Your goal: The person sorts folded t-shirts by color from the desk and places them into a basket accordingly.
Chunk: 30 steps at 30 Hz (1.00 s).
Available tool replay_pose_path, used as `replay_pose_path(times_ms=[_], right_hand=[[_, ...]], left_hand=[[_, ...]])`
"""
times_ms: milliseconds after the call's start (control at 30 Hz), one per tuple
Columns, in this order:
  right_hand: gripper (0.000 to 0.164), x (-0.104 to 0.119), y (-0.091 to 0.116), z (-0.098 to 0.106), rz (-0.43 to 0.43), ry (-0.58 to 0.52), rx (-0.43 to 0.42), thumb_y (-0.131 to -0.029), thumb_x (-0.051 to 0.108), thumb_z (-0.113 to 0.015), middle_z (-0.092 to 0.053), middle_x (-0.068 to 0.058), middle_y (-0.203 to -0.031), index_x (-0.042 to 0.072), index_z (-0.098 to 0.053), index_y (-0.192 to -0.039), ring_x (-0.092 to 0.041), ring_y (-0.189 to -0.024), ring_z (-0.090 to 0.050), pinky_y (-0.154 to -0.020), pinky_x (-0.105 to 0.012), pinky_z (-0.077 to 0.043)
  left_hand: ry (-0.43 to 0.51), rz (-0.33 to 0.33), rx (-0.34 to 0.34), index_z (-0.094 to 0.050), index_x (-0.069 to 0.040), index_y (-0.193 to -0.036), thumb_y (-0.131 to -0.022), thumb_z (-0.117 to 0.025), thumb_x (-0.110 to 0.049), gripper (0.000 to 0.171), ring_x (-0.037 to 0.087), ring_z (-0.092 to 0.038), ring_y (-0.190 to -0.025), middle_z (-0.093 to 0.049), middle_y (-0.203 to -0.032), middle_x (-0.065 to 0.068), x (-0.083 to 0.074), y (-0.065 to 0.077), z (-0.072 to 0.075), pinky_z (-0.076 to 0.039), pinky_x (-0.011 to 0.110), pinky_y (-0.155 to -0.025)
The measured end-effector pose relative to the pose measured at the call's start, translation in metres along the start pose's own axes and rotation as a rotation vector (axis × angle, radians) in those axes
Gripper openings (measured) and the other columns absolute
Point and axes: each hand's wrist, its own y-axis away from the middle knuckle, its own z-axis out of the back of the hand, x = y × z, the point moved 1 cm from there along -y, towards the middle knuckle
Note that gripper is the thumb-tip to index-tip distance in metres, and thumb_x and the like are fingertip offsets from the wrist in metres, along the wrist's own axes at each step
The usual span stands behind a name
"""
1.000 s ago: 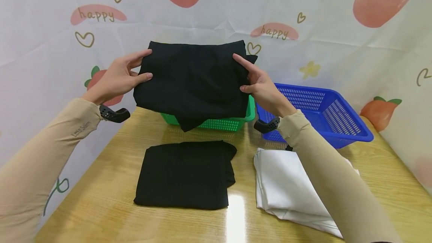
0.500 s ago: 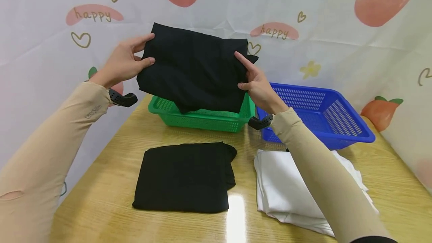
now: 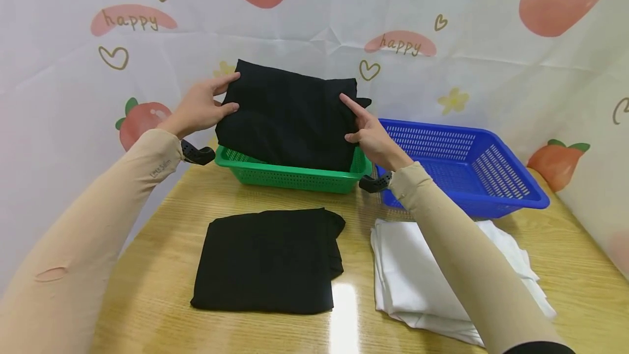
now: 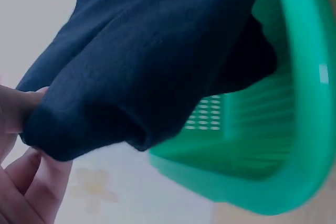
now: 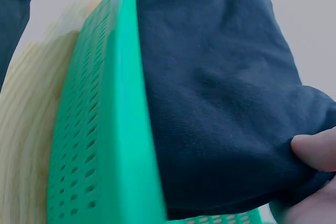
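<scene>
A folded black cloth (image 3: 290,113) spans both hands over the green basket (image 3: 295,178), its lower edge dipping behind the front rim. My left hand (image 3: 202,104) pinches its left side, thumb in front; the left wrist view shows the fingers (image 4: 37,177) at a bunched corner. At the right side my right hand (image 3: 372,134) grips the cloth, with the thumb (image 5: 315,150) pressed on its face in the right wrist view. A second folded black cloth (image 3: 265,261) lies flat on the table in front of the basket.
A blue basket (image 3: 457,173) stands right of the green one, partly behind the right forearm. Folded white cloth (image 3: 417,272) lies on the wooden table (image 3: 245,335) below it, partly covered by that arm. A printed white sheet (image 3: 295,31) hangs behind.
Both hands first raised the cloth, the left more, then lowered it into the green basket's opening. The left hand also shifted right. The cloth on the table stayed put.
</scene>
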Motion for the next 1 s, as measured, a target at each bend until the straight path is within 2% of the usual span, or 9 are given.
replay_pose_path(times_ms=[133, 267, 400, 467, 567, 700, 800, 900, 1000], right_hand=[[0.095, -0.006, 0.001, 0.002, -0.123, 0.031, -0.007, -0.085, -0.030, -0.037, -0.021, 0.001, -0.160, 0.032, -0.029, -0.156, -0.016, -0.143, -0.025, -0.113, -0.042, -0.025], [0.094, -0.010, 0.002, 0.001, -0.219, 0.171, 0.001, -0.085, -0.028, -0.041, -0.025, -0.005, -0.158, 0.031, -0.027, -0.157, -0.022, -0.140, -0.032, -0.109, -0.042, -0.032], [0.092, -0.014, 0.002, -0.002, -0.277, 0.378, 0.017, -0.083, -0.024, -0.045, -0.027, -0.010, -0.156, 0.028, -0.026, -0.157, -0.024, -0.125, -0.043, -0.078, -0.035, -0.044], [0.092, -0.016, 0.002, -0.004, -0.289, 0.463, 0.026, -0.082, -0.023, -0.047, -0.026, -0.012, -0.157, 0.026, -0.027, -0.157, -0.026, -0.116, -0.048, -0.062, -0.033, -0.037], [0.090, -0.019, 0.002, -0.005, -0.287, 0.552, 0.028, -0.081, -0.023, -0.049, -0.023, -0.013, -0.158, 0.020, -0.029, -0.157, -0.028, -0.103, -0.048, -0.054, -0.033, -0.030], [0.078, -0.019, 0.002, -0.005, -0.260, 0.673, 0.009, -0.082, -0.021, -0.055, -0.026, -0.017, -0.156, 0.010, -0.039, -0.151, -0.030, -0.102, -0.050, -0.056, -0.034, -0.033], [0.062, -0.017, 0.003, -0.006, -0.234, 0.804, -0.016, -0.082, -0.015, -0.059, -0.039, -0.020, -0.149, 0.001, -0.052, -0.141, -0.032, -0.106, -0.054, -0.063, -0.036, -0.038], [0.050, -0.015, 0.002, -0.008, -0.216, 0.892, -0.033, -0.081, -0.011, -0.059, -0.052, -0.022, -0.136, -0.004, -0.060, -0.131, -0.033, -0.082, -0.053, -0.068, -0.039, -0.040], [0.044, -0.014, 0.002, -0.011, -0.202, 0.904, -0.041, -0.083, -0.005, -0.060, -0.057, -0.022, -0.128, -0.004, -0.062, -0.127, -0.032, -0.084, -0.052, -0.074, -0.042, -0.045]], left_hand=[[-0.038, 0.036, 0.066, -0.027, -0.018, -0.157, -0.099, -0.062, -0.016, 0.068, 0.040, -0.064, -0.103, -0.029, -0.155, 0.018, 0.011, 0.004, -0.014, -0.049, 0.047, -0.085], [-0.081, 0.063, 0.132, -0.028, -0.014, -0.157, -0.099, -0.062, -0.016, 0.067, 0.035, -0.053, -0.123, -0.030, -0.155, 0.019, 0.017, 0.003, -0.027, -0.046, 0.042, -0.074], [-0.080, 0.077, 0.205, -0.026, -0.010, -0.157, -0.099, -0.061, -0.012, 0.068, 0.034, -0.030, -0.141, -0.026, -0.157, 0.019, 0.018, 0.000, -0.040, -0.046, 0.047, -0.088], [-0.091, 0.089, 0.238, -0.024, -0.010, -0.157, -0.099, -0.061, -0.012, 0.069, 0.034, -0.028, -0.142, -0.026, -0.157, 0.021, 0.018, 0.000, -0.045, -0.044, 0.050, -0.095], [-0.094, 0.102, 0.279, -0.021, -0.009, -0.158, -0.099, -0.060, -0.010, 0.070, 0.035, -0.026, -0.142, -0.024, -0.156, 0.023, 0.018, -0.002, -0.050, -0.046, 0.047, -0.088], [-0.113, 0.090, 0.313, -0.023, -0.005, -0.156, -0.098, -0.061, -0.007, 0.070, 0.032, -0.065, -0.095, -0.024, -0.156, 0.025, 0.021, -0.002, -0.053, -0.044, 0.044, -0.073], [-0.147, 0.064, 0.326, -0.030, -0.001, -0.153, -0.096, -0.063, -0.005, 0.066, 0.033, -0.062, -0.067, -0.028, -0.153, 0.026, 0.020, -0.001, -0.053, -0.045, 0.045, -0.075], [-0.163, 0.043, 0.332, -0.035, 0.001, -0.150, -0.096, -0.064, -0.007, 0.062, 0.040, -0.062, -0.100, -0.034, -0.151, 0.025, 0.017, 0.000, -0.054, -0.046, 0.051, -0.086], [-0.156, 0.035, 0.332, -0.036, 0.002, -0.149, -0.097, -0.063, -0.011, 0.060, 0.046, -0.046, -0.125, -0.037, -0.148, 0.025, 0.013, 0.001, -0.055, -0.043, 0.056, -0.094]])
